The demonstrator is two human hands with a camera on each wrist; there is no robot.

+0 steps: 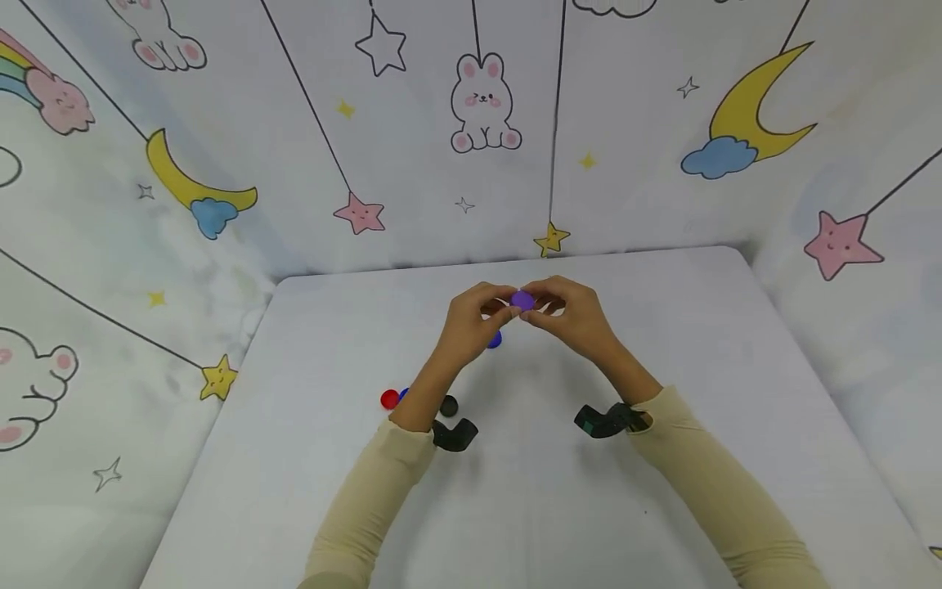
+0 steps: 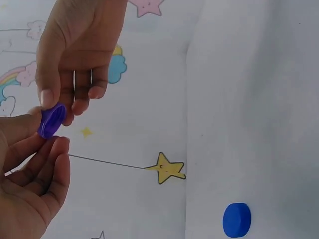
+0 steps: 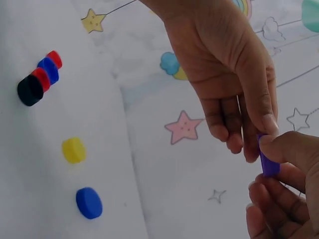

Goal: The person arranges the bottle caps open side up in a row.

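Both hands hold a purple bottle cap [image 1: 522, 301] up over the far part of the table. My left hand [image 1: 469, 319] pinches one side of it between thumb and fingers, and my right hand [image 1: 577, 315] pinches the other. In the left wrist view the hollow inside of the purple cap [image 2: 52, 121] shows. A blue cap [image 1: 495, 339] lies on the table just below the left hand, partly covered by it. Near that one, the right wrist view shows a yellow cap [image 3: 74, 150], hidden in the head view.
Behind the left forearm lies a row of caps: a red cap [image 1: 390, 399], a blue cap [image 1: 404, 394], another red one and a black cap [image 1: 449, 406]. The white table [image 1: 530, 507] meets a cartoon-printed backdrop [image 1: 412, 155] at its far edge and sides.
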